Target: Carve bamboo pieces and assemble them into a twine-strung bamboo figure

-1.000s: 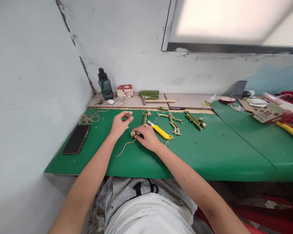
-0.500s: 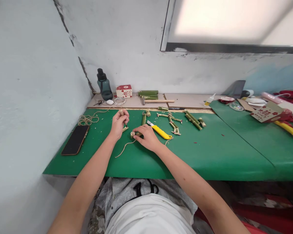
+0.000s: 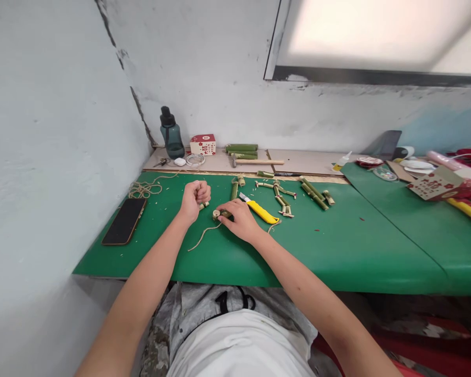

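My right hand (image 3: 238, 220) grips a short bamboo piece (image 3: 226, 214) low over the green table, its fingers bent around it. At its fingertips a cut bamboo ring end (image 3: 215, 214) faces up, and a loose length of twine (image 3: 202, 237) trails toward me. To the left my left hand (image 3: 196, 200) is closed in a fist, and whatever is inside is hidden. Just beside the fist lies a small bamboo bit (image 3: 204, 206). Right of my right hand rests a yellow utility knife (image 3: 262, 211), blade out and pointing away to the left.
A jointed bamboo figure (image 3: 279, 198) and bamboo sticks (image 3: 314, 193) lie beyond the knife. At left are a phone (image 3: 124, 222) and twine coils (image 3: 143, 189). A hammer (image 3: 257, 162), a water bottle (image 3: 172, 137) and a small box (image 3: 203, 145) stand or lie along the back.
My left hand has turned its fist, so the light wooden piece and dark tip seen in it before are now hidden. My right hand keeps its grip. The view has shifted slightly.
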`<state>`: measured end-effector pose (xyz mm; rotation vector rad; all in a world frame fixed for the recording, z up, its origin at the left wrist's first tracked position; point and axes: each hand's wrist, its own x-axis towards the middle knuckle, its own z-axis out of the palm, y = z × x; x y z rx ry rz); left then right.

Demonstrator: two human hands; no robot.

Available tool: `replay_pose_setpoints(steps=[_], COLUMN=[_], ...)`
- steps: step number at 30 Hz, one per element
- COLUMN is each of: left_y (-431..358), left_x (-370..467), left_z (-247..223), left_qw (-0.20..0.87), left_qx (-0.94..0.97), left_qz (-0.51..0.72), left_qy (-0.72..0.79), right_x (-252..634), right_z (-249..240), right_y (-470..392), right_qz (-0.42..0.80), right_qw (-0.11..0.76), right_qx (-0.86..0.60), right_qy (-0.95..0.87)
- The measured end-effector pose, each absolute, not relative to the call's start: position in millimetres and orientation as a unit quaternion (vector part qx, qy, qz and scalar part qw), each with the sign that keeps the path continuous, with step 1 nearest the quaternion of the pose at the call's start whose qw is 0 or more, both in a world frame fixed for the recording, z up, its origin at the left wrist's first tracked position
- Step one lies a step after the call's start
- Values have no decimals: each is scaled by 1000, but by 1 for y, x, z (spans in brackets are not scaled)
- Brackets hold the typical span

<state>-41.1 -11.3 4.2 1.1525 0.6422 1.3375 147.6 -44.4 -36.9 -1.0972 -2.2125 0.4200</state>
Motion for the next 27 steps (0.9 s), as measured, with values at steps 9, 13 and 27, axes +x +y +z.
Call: replay_pose_setpoints(steps=[9,13,27], left_y=[-21,-24,-27], left_x=[-37,-38,-27], left_z=[16,21,13], left_qw=[642,669,705], left_qx=[477,462,486], left_qz=[545,537,482], left_qy=[251,227,187], right_x=[149,150,149], right_z=[-36,-34,-34], right_y=[-46,-47,-45], right_qz=[169,172,161], right_qw=[314,307,291], right_qx=[-406,-407,-412], right_qy=[-841,-843,-848])
